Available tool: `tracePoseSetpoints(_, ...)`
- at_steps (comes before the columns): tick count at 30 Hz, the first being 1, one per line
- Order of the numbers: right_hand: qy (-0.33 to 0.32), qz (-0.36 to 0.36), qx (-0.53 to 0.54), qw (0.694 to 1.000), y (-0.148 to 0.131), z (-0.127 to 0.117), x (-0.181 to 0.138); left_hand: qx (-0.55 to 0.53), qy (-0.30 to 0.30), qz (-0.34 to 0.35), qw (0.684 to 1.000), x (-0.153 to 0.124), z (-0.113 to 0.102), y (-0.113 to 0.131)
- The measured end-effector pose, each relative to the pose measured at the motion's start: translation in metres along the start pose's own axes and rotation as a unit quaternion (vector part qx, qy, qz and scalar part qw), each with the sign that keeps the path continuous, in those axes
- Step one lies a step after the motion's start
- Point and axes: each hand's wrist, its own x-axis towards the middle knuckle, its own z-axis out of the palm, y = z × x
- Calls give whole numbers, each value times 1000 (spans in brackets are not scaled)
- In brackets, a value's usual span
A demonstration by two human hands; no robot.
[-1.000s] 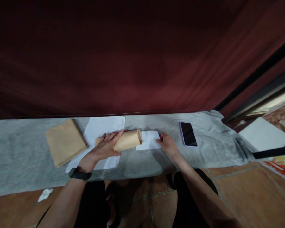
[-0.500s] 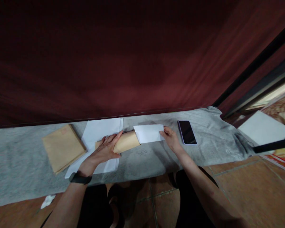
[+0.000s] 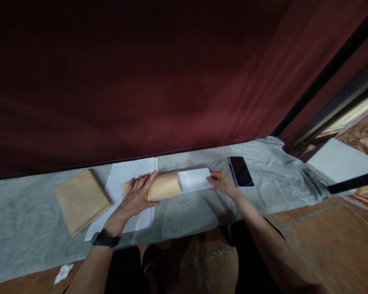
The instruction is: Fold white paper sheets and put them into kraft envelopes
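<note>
My left hand (image 3: 138, 195) grips a brown paper envelope (image 3: 165, 185) across its width, fingers over the far side and thumb at the near edge. The envelope bows upward, and its right end gapes. A folded white sheet of paper (image 3: 194, 179) lies partly inside that end. My right hand (image 3: 222, 182) pinches the paper's right end between thumb and fingers. Under the left hand and envelope lie white sheets (image 3: 135, 166). A stack of brown envelopes (image 3: 81, 200) rests to the left, overlapping the sheets' edge.
A phone (image 3: 241, 171) lies just right of my right hand on the grey cloth (image 3: 190, 216). Dark red fabric (image 3: 171, 102) rises behind it. A black bar (image 3: 352, 182) and a white board (image 3: 340, 159) are at the right. A crumpled tissue (image 3: 63, 272) is on the tiled floor.
The white paper has gone further into the envelope, with less of it showing. My right hand has moved slightly closer to the left hand, which keeps its grip.
</note>
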Motion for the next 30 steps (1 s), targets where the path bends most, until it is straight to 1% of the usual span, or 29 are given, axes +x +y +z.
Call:
tracePoseSetpoints(7, 13, 12, 42, 999, -8, 16, -2, 7, 27, 17, 999, 9, -2, 14)
tracePoseSetpoints(10, 38, -6, 33, 999, -8, 22, -1, 7, 34, 30, 999, 14, -4, 26)
tracePoseSetpoints(12, 49, -15, 12, 999, -8, 25, -1, 4, 42, 42, 998, 17, -2, 33)
tracePoseSetpoints(16, 50, -17, -60, 997, -9, 34, -1, 0, 64, 63, 996, 24, 6, 43)
tracePoseSetpoints(19, 65, -72, -136, 986, -13, 41, -2, -1, 70, 79, 994, 28, 10, 49)
tracePoseSetpoints(21, 78, -94, -163, 979, -15, 46, -2, -2, 73, 82, 994, 30, 10, 52)
tracePoseSetpoints(26, 35, -38, -164, 985, -15, 56, 1, -5, 75, 99, 992, 33, 9, 59)
tracePoseSetpoints(28, 39, -28, -172, 984, -15, 58, 1, -5, 79, 106, 991, 34, 11, 60)
tracePoseSetpoints(30, 59, -31, -191, 979, -15, 58, 0, -5, 85, 108, 990, 36, 13, 61)
